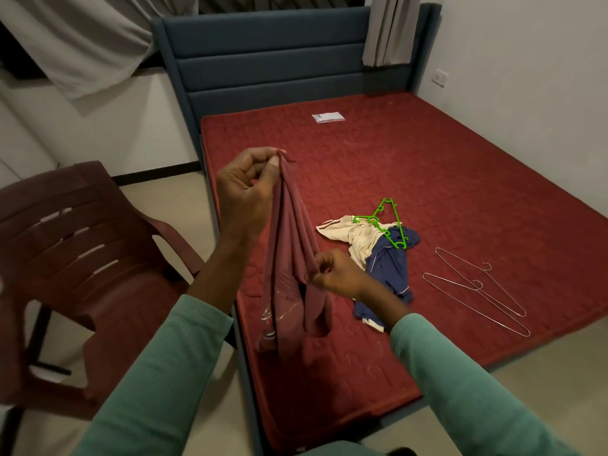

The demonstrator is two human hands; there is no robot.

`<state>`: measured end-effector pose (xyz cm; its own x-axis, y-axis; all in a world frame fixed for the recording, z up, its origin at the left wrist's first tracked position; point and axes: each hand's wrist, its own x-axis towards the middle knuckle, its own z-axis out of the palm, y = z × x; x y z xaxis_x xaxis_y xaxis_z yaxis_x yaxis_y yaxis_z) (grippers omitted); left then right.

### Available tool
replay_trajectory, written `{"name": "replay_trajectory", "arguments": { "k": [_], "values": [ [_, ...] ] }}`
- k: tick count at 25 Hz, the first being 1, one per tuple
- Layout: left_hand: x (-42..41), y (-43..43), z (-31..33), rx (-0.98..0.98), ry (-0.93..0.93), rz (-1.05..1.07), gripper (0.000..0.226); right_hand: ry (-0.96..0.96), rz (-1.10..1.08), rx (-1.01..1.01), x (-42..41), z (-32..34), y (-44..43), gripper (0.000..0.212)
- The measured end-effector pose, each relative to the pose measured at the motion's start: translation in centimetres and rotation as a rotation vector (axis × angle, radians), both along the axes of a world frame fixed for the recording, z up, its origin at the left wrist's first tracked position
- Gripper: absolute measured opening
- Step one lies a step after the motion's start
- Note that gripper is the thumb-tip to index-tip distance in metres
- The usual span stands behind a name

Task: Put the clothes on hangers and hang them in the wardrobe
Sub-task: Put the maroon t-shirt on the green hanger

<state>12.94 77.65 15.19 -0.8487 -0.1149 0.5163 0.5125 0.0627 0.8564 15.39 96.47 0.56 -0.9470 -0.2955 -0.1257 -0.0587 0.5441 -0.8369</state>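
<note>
— On the bed, what lies around you?
— A red mattress (444, 179), a blue headboard (273, 60) behind it and a small packet (328, 117) near that. A brown chair (82, 232) stands at my left, beside the bed.
— And the clothes?
— Three. The maroon garment (289, 232) hangs bunched in long folds over the mattress's near left corner, hiding part of it. My left hand (245, 189) pinches its top between thumb and fingertips. My right hand (339, 274), lower, pinches a fold at its side. A cream garment (355, 235) and a blue garment (385, 268) lie crumpled, touching.
— Hangers?
— Green hangers (373, 220) lie tangled on that heap; their number I cannot tell. Two wire hangers (478, 285) overlap just right of it.
</note>
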Motion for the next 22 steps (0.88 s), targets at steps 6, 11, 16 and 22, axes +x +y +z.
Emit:
{"name": "replay_trajectory", "arguments": {
  "k": [6, 11, 16, 22],
  "values": [
    [2.1, 4.3, 5.4, 0.094, 0.105, 0.092, 0.015, -0.146, -0.217, 0.251, 2.1, -5.8, 3.1, 0.041],
    [3.4, 8.8, 9.5, 0.286, 0.21, 0.242, 0.009, -0.258, -0.455, 0.082, 4.7, -7.8, 7.7, 0.015],
    [3.9, 9.7, 9.6, 0.189, 0.246, 0.461, 0.007, -0.439, -0.835, -0.289, 5.1, -8.3, 14.8, 0.021],
    [4.4, 5.9, 5.8, -0.256, -0.074, 0.712, 0.018, 0.073, -1.078, -0.141, 2.8, 1.5, 27.1, 0.023]
  ]
}}
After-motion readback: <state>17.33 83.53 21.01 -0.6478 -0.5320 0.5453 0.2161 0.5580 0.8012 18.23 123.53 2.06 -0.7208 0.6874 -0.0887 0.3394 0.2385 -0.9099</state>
